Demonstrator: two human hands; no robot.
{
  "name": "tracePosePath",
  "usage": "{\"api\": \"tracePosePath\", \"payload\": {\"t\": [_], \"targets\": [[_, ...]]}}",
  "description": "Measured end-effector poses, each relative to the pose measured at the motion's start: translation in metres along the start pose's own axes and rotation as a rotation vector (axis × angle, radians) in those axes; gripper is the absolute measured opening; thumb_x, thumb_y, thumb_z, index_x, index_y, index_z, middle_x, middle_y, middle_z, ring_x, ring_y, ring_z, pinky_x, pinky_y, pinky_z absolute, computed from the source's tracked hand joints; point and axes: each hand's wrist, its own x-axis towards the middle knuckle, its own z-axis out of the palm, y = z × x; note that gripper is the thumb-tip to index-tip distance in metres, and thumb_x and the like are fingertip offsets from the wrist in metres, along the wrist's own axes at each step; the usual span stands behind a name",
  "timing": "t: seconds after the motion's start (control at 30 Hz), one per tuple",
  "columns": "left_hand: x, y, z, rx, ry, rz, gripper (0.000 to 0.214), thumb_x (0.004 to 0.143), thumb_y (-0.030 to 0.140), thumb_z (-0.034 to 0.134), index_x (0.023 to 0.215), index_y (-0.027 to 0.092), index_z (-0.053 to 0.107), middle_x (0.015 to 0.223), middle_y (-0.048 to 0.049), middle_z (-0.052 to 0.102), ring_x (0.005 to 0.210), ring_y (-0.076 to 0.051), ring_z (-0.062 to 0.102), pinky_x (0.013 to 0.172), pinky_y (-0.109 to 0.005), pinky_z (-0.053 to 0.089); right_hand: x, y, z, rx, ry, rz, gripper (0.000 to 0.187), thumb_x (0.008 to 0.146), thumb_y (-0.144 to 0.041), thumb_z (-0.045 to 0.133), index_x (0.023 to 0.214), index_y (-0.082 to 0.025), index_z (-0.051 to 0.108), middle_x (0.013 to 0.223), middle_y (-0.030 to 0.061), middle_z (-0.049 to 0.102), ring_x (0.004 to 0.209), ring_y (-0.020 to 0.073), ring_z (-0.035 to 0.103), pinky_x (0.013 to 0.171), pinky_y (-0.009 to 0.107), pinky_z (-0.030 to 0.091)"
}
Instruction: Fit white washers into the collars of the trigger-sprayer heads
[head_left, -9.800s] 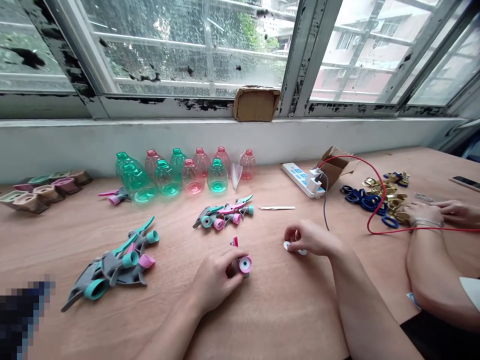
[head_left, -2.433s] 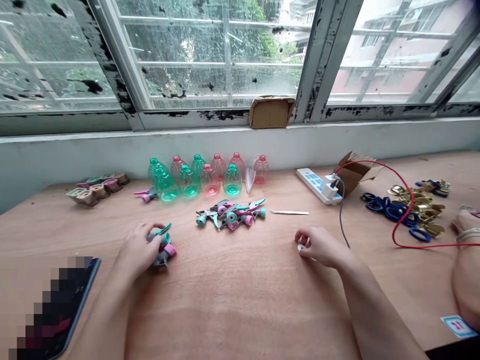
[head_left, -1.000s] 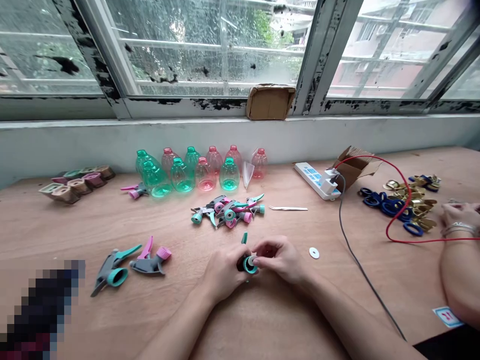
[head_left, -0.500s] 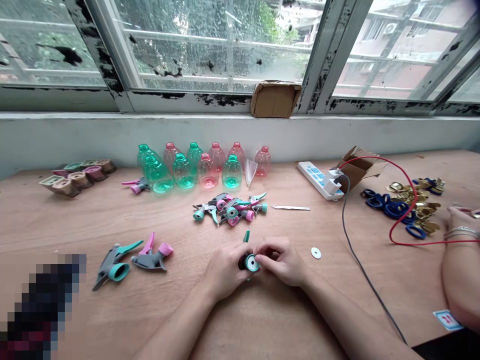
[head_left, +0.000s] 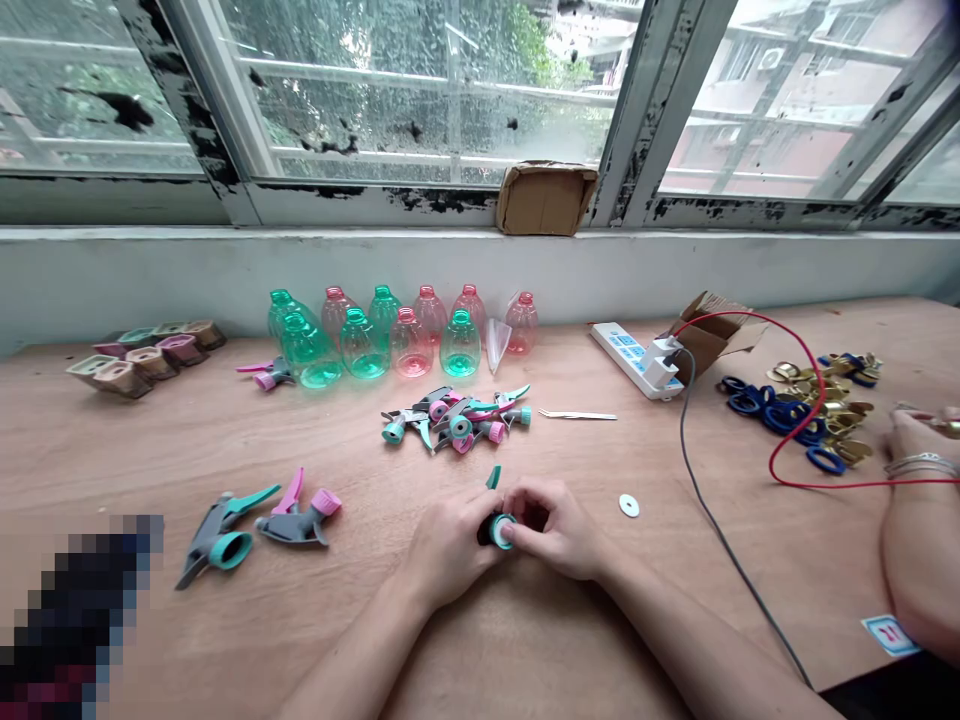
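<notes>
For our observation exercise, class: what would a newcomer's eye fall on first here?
Probably the see-through green and pink bottles, clustered along the wall below the window. Next, the bright red cable, looping over the gold and blue pieces on the right. Then, at the near middle, the left hand holding a spray head, with the right hand's thumb at its teal collar.

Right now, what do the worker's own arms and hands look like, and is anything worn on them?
The left hand and right hand are ungloved; no ring, watch or bracelet shows. The left forearm and right forearm are bare as far as visible, without sleeves or markings. The bracelet at far right is on another person's arm.
</notes>
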Motion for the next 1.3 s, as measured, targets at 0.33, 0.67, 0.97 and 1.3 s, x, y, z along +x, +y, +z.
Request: {"api": "tracePosePath", "payload": {"t": [0.33, 0.67, 0.97, 1.3], "targets": [[0.0002, 0.0002, 0.0012, 0.018, -0.004, 0.042, 0.005, 0.081, 0.022, 0.061, 0.082, 0.021, 0.056, 0.086, -0.0017, 0.066, 0.077, -0.017, 0.061, 0.064, -0.025, 0.042, 0.0005, -0.0022, -0.0002, 0.044, -0.042, 0.057, 0.02, 0.08, -0.028, 0.066, 0.072, -0.018, 0.051, 0.062, -0.0041, 0.048, 0.056, 0.009, 0.041, 0.052, 0.022, 0.034], [0.0007, 0.0027, -0.0002, 0.044, -0.005, 0.053, 0.007, 0.079, 0.019, 0.061, 0.083, 0.021, 0.056, 0.085, -0.001, 0.066, 0.075, -0.017, 0.06, 0.063, -0.025, 0.041, 0.0032, -0.0056, 0.0008, 0.234, -0.061, 0.2, 0.022, 0.075, -0.026, 0.069, 0.071, -0.018, 0.05, 0.062, -0.0052, 0.047, 0.056, 0.0083, 0.04, 0.051, 0.021, 0.031], [0.0018, 0.0055, -0.0008, -0.01, -0.002, 0.054, 0.006, 0.079, 0.019, 0.06, 0.082, 0.021, 0.056, 0.086, -0.0017, 0.066, 0.077, -0.017, 0.06, 0.065, -0.025, 0.042, 0.0052, -0.0063, -0.0015, 0.407, -0.111, 0.25, 0.027, 0.074, -0.03, 0.073, 0.072, -0.017, 0.049, 0.066, -0.0052, 0.046, 0.058, 0.0077, 0.038, 0.053, 0.021, 0.032], [0.0015, 0.0063, -0.0013, -0.04, 0.01, 0.052, 0.008, 0.077, 0.017, 0.062, 0.082, 0.021, 0.057, 0.085, -0.0008, 0.066, 0.076, -0.017, 0.06, 0.063, -0.025, 0.04, 0.006, -0.0077, -0.0041, 0.437, -0.13, 0.294, 0.03, 0.071, -0.034, 0.075, 0.071, -0.017, 0.05, 0.064, -0.0061, 0.046, 0.053, 0.0062, 0.039, 0.048, 0.019, 0.031]]}}
